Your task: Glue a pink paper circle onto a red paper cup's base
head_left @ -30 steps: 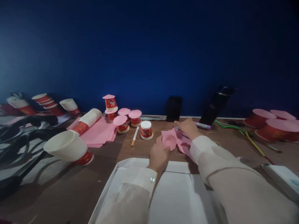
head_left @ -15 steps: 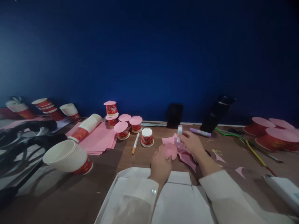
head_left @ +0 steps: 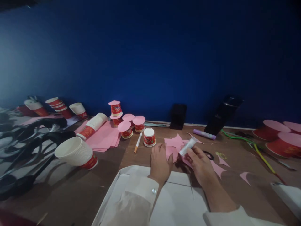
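Note:
My left hand (head_left: 161, 164) holds the edge of a pink paper circle (head_left: 172, 152), the thumb at its near side and the fingers at its left. My right hand (head_left: 203, 166) grips a glue stick (head_left: 188, 146), tilted just right of the circle. Cut pink paper scraps (head_left: 176, 141) lie behind the circle and partly under my right hand. A red paper cup (head_left: 149, 138) stands upside down to the left, its white base facing up. Beside it lies a white marker with an orange end (head_left: 138, 142).
Upturned cups topped with pink discs (head_left: 124, 130) stand left of centre. Pink sheets (head_left: 104, 138) and nested cups (head_left: 75, 152) are further left, near black cables (head_left: 42, 150). A purple glue stick (head_left: 204, 134) and black bottle (head_left: 223, 114) are at the back. A white board (head_left: 174, 201) lies in front.
My right hand has drawn back toward me, and the glue stick has gone from upright to slanted beside the circle. My left hand stays at the circle. The view has shifted slightly.

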The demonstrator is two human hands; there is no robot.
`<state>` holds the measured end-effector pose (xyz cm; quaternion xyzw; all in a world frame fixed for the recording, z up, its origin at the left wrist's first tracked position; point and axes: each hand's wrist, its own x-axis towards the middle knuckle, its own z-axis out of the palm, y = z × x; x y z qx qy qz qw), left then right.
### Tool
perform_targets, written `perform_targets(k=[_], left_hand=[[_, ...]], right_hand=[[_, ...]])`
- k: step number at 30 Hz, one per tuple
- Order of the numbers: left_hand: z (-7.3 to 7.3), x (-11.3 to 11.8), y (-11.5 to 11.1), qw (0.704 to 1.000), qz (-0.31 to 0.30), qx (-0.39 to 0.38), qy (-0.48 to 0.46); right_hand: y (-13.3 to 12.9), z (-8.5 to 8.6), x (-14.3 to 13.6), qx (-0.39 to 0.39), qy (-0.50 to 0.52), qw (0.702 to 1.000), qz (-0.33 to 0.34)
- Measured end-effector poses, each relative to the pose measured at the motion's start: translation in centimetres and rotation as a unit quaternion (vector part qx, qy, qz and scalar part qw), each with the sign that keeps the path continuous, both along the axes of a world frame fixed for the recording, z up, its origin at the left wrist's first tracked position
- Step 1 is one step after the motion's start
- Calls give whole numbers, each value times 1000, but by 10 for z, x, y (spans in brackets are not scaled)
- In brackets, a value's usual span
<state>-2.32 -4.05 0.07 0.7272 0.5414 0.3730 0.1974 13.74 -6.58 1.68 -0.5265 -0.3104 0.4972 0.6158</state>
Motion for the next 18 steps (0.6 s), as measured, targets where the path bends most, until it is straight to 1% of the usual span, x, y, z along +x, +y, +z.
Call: perform_targets(k=[3, 5, 7, 9, 11, 13, 15, 18], left_hand=[[2, -1, -1, 999, 3, 38, -22], [2, -2, -1, 997, 3, 62, -55], [3, -4, -1, 993, -5, 70, -99], [3, -5, 0, 987, -21, 57, -148], [4, -7, 0, 980, -41, 27, -195], [3, -7, 1, 970, -63, -5, -235], [3, -8, 1, 962, -86, -30, -258], [4, -8, 2, 960, -112, -44, -254]], right_hand=[[-1, -6, 2, 5, 12, 1000, 27], [-2, -7, 3, 7, 3, 1000, 27], [-3, -6, 5, 16, -18, 999, 30], [-3, -4, 7, 23, -39, 998, 45], [-4, -3, 9, 19, -63, 996, 58], [-4, -3, 11, 13, -76, 995, 56], [-4, -4, 11, 20, -65, 996, 57], [-3, -4, 7, 39, -11, 997, 62]])
